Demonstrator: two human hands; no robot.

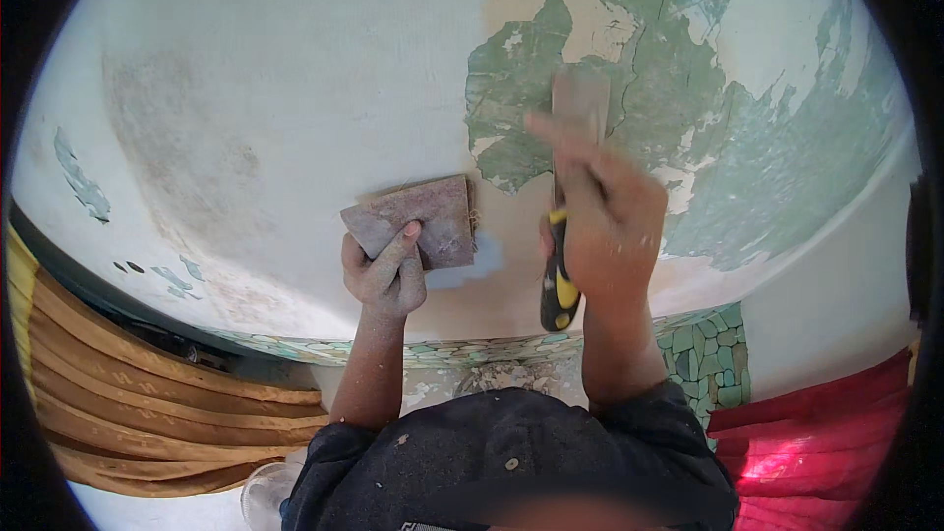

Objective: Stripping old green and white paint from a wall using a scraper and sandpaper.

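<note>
My left hand is closed round a folded, brownish-purple piece of sandpaper with a frayed right edge, the thumb pressed on its face. My right hand, partly smeared by motion, grips a putty knife by its black and yellow handle, with one finger stretched out across the blade. The blade points away from me and overlaps a green area of peeling paint on the wall; whether it touches cannot be told. Pale dust covers both hands.
The whitish wall carries cracked green patches on the right and flaked bits at the far left. Green stone-patterned cladding runs along its lower part, with debris below. Gold curtains hang left, a red curtain right.
</note>
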